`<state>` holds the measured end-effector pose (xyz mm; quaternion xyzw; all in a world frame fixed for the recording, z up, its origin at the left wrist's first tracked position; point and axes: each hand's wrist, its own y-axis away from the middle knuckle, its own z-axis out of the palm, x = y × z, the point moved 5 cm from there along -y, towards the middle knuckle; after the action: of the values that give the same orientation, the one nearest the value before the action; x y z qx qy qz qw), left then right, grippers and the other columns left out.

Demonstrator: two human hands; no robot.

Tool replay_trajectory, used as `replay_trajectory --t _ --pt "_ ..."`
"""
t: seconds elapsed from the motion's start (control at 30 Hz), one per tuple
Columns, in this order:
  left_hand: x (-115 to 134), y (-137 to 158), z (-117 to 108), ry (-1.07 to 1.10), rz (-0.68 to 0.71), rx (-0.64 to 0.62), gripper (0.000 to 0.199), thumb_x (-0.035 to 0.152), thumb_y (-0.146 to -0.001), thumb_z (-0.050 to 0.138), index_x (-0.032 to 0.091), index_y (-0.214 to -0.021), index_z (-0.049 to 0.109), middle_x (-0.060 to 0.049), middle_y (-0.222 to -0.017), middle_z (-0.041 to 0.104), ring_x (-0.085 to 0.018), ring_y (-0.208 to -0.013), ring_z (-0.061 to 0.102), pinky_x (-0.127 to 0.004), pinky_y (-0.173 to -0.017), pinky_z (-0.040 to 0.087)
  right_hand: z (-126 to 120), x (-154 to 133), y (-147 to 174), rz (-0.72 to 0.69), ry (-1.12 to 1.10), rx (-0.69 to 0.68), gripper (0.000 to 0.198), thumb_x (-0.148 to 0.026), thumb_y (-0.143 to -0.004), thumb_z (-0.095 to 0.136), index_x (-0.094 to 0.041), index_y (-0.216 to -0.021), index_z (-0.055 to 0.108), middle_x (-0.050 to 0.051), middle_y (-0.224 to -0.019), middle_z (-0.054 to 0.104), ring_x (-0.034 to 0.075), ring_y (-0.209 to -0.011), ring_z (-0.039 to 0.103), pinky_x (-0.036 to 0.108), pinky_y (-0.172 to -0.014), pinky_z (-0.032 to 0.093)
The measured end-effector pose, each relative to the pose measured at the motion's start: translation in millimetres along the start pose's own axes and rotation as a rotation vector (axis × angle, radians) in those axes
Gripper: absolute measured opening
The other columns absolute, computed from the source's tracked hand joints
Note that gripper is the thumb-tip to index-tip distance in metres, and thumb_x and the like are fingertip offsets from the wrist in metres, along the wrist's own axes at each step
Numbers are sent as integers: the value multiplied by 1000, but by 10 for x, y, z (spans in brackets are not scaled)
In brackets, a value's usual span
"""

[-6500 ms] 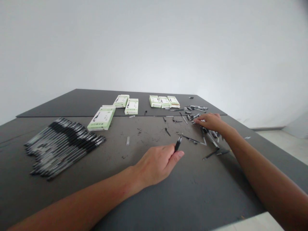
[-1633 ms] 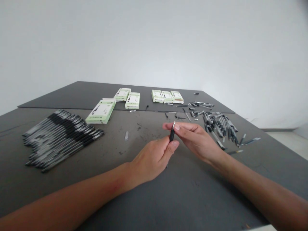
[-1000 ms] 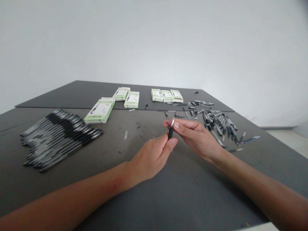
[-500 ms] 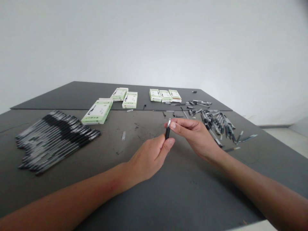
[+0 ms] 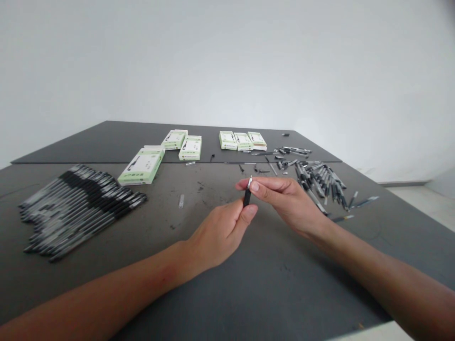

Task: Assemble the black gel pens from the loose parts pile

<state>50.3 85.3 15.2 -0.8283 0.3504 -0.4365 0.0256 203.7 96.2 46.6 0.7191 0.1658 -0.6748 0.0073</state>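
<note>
A pen (image 5: 247, 196) with a black grip and a silvery tip points upward between my two hands, above the middle of the table. My left hand (image 5: 222, 229) is closed around its lower part, thumb along the grip, so most of the barrel is hidden. The thumb and fingers of my right hand (image 5: 284, 199) pinch the silvery tip end. On the left, a layer of many pens (image 5: 81, 208) lies side by side. To the right of my right hand is a loose heap of pens and pen parts (image 5: 322, 182).
Green and white pen boxes (image 5: 142, 166) stand at the left back, with more boxes (image 5: 235, 141) at the centre back. Small caps, refills and clear pieces (image 5: 181, 201) lie scattered across the dark table (image 5: 227, 293). A pale wall rises behind it.
Both hands keep hold of the pen in nearly the same place. The right fingers have shifted slightly around the tip. The view has moved a little, so the table things sit slightly further left.
</note>
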Motion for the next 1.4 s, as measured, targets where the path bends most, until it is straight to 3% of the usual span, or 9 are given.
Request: replay_trajectory --t 0.2,0.4,0.7,0.97,1.03,1.1,1.23,1.3,1.4 --pt "-2 -4 -9 -3 -20 3 46 51 -114 31 24 -79 44 3 -68 53 -17 -61 52 -30 -60 34 15 -24 10 -9 4 32 25 -50 -92 80 -31 -106 88 4 -115 84 26 -118 74 46 -113 53" --pt "28 -2 -16 10 -24 -2 47 51 -114 29 24 -79 43 3 -68 53 -16 -60 52 -30 -59 33 73 -38 16 -11 -47 -78 29 -50 -99 72 -31 -117 85 4 -125 81 23 -122 72 43 -115 51" --pt "13 -1 -13 -2 3 9 45 49 -114 31 24 -80 44 3 -70 55 -16 -62 51 -30 -60 33 35 -92 8 -15 -19 -3 24 -49 -91 81 -31 -104 88 3 -110 85 25 -112 76 46 -108 57" --pt "16 1 -15 50 -19 10 44 49 -114 34 23 -81 46 5 -67 50 -16 -61 51 -30 -61 33 20 -47 -25 -16 -61 -40 28 -49 -93 80 -33 -115 85 3 -115 84 24 -116 75 46 -111 53" --pt "5 3 -12 47 -41 0 46 51 -114 34 23 -80 46 5 -67 49 -16 -61 51 -30 -61 32 -129 -61 -91 -57 -54 -5 34 -50 -96 76 -37 -127 80 3 -124 82 23 -120 74 47 -114 51" --pt "-1 5 -8 48 -56 -13 47 52 -114 32 23 -79 46 5 -66 48 -16 -61 51 -30 -61 32 -423 -92 -170 -147 49 132 37 -52 -99 71 -38 -133 77 2 -132 79 23 -125 71 48 -117 48" --pt "6 7 -4 53 -40 -36 49 53 -114 31 23 -78 44 5 -67 46 -15 -62 50 -30 -61 32 -1204 -109 -262 -247 568 509 37 -54 -94 75 -30 -120 84 6 -123 82 29 -122 72 48 -113 48" --pt "8 6 -4 49 -25 -40 48 53 -115 31 23 -79 43 5 -68 46 -15 -62 49 -30 -61 31 -1527 -22 -303 -181 825 561 39 -55 -93 74 -26 -117 86 9 -119 83 32 -117 75 47 -106 51" --pt "4 6 7 46 -2 -51 47 52 -115 31 23 -80 43 5 -68 45 -15 -62 47 -30 -61 30 -1853 202 -364 -61 1180 513 36 -55 -93 72 -28 -111 88 10 -116 84 34 -112 76 47 -99 52"
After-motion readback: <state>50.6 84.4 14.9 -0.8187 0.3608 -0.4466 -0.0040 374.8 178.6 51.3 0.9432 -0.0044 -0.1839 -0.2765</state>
